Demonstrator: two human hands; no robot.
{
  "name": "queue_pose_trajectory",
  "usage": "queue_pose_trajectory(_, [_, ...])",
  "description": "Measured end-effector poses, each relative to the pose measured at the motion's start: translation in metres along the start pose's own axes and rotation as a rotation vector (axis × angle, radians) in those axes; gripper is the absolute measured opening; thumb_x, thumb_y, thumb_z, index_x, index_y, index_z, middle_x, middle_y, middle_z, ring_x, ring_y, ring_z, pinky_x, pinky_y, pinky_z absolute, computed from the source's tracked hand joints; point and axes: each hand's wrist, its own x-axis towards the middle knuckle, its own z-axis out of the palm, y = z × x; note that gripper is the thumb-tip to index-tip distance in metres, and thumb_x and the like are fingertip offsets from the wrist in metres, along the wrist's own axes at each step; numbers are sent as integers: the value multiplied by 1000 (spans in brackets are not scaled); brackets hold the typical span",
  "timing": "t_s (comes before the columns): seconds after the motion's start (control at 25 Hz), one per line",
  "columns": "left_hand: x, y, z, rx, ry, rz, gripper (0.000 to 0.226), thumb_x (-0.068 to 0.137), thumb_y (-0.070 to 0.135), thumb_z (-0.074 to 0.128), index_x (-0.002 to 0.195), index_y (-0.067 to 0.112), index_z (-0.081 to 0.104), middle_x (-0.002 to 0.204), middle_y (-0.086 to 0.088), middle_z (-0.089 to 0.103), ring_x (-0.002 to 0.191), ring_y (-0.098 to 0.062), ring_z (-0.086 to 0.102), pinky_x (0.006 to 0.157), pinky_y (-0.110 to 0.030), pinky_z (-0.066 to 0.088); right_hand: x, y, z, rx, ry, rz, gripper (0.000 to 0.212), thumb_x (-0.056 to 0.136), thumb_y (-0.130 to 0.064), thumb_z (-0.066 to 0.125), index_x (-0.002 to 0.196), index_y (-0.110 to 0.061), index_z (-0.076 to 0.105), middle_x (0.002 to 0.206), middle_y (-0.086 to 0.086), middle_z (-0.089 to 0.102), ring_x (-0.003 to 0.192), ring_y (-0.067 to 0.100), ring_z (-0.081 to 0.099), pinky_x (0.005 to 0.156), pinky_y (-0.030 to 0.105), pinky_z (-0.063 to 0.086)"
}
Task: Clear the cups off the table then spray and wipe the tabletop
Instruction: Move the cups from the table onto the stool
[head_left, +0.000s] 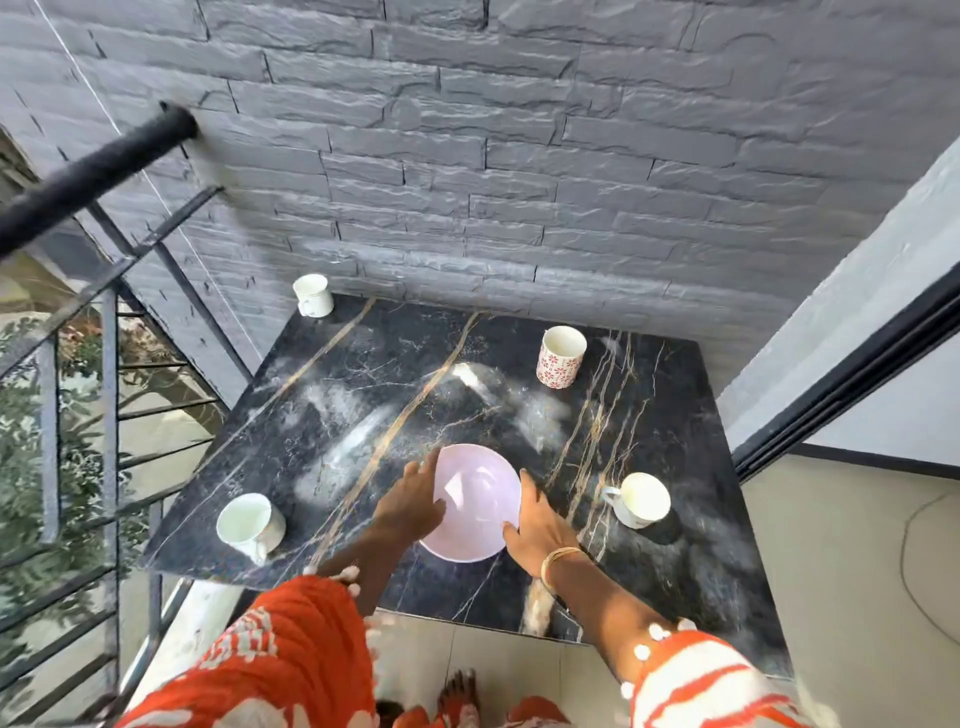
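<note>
While both hands flank the pink bowl (475, 501) — left hand (413, 501) and right hand (537, 525), fingers spread, holding nothing — clearing stage; next, reach beyond bowl for a cup (561, 356).

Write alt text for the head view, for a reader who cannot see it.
Two hands, left and right, reach to either side of a pale pink bowl near the front of a black marble table against a grey stone wall. Four cups stand near the corners: three white, one floral.
</note>
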Motion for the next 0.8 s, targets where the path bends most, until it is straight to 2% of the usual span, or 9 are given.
queue_pose_trajectory(0.08, [7,-6,0,-175,32,-85,77,87,13,55,153,14,17,140,-19,48,123,-37,52,101,-47,45,5,-3,3,124,-32,82,79,89,-22,50,153,-20,4,134,16,55,115,37,57,94,42,47])
queue_pose_trajectory(0.16, [10,-8,2,-281,54,-203,65,85,7,55,146,10,33,129,-18,59,115,-36,58,94,-43,48,9,-4,8,239,-41,156,70,85,-16,50,148,-16,19,130,16,58,113,38,57,95,42,49])
queue_pose_trajectory(0.24, [12,-9,4,-350,49,-302,48,84,3,53,132,6,52,122,-16,64,112,-34,60,90,-40,50,13,-3,13,344,-44,211,55,84,-11,50,137,-15,36,126,17,59,111,39,56,94,43,49])
queue_pose_trajectory(0.32, [11,-8,6,-410,57,-382,39,84,-1,50,121,3,60,119,-17,66,112,-34,60,88,-38,50,15,-4,13,425,-31,237,50,82,-6,48,130,-17,43,121,17,59,109,39,56,91,47,51])
queue_pose_trajectory(0.4, [13,-7,10,-444,37,-421,38,84,-5,47,118,1,63,117,-18,66,112,-34,60,84,-36,48,18,0,12,477,-16,257,51,79,-5,47,127,-20,47,118,15,59,104,38,57,85,51,55])
queue_pose_trajectory(0.48, [15,-4,14,-450,27,-412,38,84,-6,47,117,2,64,117,-19,66,112,-34,60,87,-37,48,22,7,13,505,-1,265,53,79,-6,47,129,-23,49,118,13,59,104,36,58,84,52,56])
queue_pose_trajectory(0.8, [15,7,19,-460,65,-339,44,78,-7,50,117,4,68,115,-18,69,111,-34,62,91,-39,49,14,20,7,517,44,285,52,81,-5,44,129,-23,50,112,11,61,96,33,61,82,49,57])
